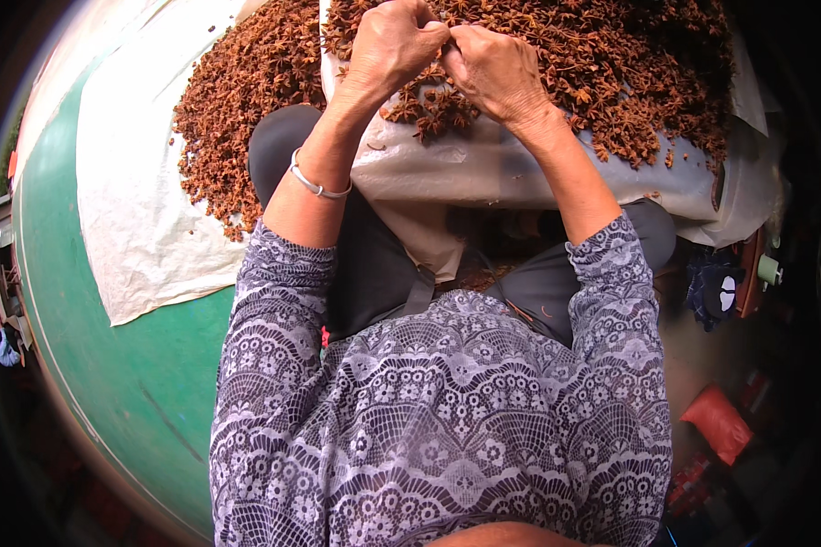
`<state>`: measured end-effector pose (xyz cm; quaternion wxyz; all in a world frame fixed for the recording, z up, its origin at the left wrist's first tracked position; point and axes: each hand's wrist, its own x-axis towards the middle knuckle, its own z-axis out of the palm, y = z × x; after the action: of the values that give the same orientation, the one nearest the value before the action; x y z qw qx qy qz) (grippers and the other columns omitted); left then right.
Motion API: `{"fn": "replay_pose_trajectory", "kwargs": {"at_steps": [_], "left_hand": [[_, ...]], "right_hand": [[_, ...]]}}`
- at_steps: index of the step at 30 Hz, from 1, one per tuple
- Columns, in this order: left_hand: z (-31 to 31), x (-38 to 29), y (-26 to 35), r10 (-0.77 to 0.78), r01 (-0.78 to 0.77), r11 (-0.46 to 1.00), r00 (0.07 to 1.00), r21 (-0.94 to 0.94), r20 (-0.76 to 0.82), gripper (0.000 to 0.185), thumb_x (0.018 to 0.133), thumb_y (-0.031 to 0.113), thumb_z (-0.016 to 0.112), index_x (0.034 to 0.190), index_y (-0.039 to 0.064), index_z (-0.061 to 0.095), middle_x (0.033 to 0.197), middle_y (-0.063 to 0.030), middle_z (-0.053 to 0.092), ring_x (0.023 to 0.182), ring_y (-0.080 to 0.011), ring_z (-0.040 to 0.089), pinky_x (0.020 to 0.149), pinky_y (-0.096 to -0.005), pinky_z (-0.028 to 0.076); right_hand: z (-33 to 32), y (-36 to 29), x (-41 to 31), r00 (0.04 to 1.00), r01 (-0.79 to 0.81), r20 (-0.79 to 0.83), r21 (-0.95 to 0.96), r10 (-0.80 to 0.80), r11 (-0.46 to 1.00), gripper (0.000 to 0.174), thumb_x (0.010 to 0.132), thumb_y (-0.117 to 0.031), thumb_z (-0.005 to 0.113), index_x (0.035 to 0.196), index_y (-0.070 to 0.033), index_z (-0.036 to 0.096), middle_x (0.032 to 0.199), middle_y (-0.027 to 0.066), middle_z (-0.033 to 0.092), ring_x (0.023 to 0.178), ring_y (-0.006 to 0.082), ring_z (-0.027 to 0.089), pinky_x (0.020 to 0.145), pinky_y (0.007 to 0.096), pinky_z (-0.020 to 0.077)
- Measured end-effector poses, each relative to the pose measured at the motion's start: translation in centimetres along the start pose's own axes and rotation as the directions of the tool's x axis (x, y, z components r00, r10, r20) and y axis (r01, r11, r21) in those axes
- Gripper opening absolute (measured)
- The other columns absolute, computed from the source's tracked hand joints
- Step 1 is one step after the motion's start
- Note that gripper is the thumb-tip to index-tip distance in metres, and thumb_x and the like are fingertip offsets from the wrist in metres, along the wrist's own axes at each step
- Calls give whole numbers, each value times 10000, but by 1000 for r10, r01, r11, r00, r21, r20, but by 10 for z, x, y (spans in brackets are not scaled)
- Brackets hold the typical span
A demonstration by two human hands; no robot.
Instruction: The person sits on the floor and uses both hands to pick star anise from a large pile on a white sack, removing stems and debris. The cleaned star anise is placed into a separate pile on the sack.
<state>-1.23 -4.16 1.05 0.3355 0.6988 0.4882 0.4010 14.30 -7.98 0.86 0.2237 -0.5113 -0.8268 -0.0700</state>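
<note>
My left hand (393,44), with a silver bangle on its forearm, is curled above the near edge of the dried star anise (629,75). Beside it, my right hand (496,72) is bent with its fingertips meeting those of the left. Whatever may be pinched between the fingertips is too small or hidden to make out. A small cluster of star anise (445,109) lies just below my hands on a plastic sheet (445,161) that covers a raised surface over my knees.
Another heap of star anise (232,116) spreads at the left on a white sheet (137,205), over a green floor (75,308). A red bag (718,424) lies at the lower right. A green cup-like object (769,270) and dark cloth (713,290) are at the right.
</note>
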Motion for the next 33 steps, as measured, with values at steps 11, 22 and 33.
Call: {"fn": "replay_pose_trajectory", "kwargs": {"at_steps": [11,22,33], "left_hand": [[-2,-3,3,341,-332,932,939,-149,43,62,907,72,623,898,14,602,641,-108,574,563,-144,545,523,-304,461],[-2,-10,16,4,3,999,981,-32,195,194,957,186,584,910,-1,557,676,-120,614,597,-205,633,553,-330,507],[-45,-21,-4,-180,203,979,896,-13,406,217,926,202,621,973,-3,675,767,-92,685,623,-180,667,575,-289,536]], "right_hand": [[-8,5,-4,787,-509,561,826,256,-243,216,901,-105,485,694,-75,540,542,-33,437,425,60,309,407,230,248],[-26,16,-12,981,48,-188,-35,-54,998,153,785,-162,608,649,-92,599,584,43,591,480,147,568,456,300,442],[-25,-12,-43,930,-275,302,199,208,940,249,835,-252,619,980,-75,716,883,143,711,799,332,686,744,408,543]]}}
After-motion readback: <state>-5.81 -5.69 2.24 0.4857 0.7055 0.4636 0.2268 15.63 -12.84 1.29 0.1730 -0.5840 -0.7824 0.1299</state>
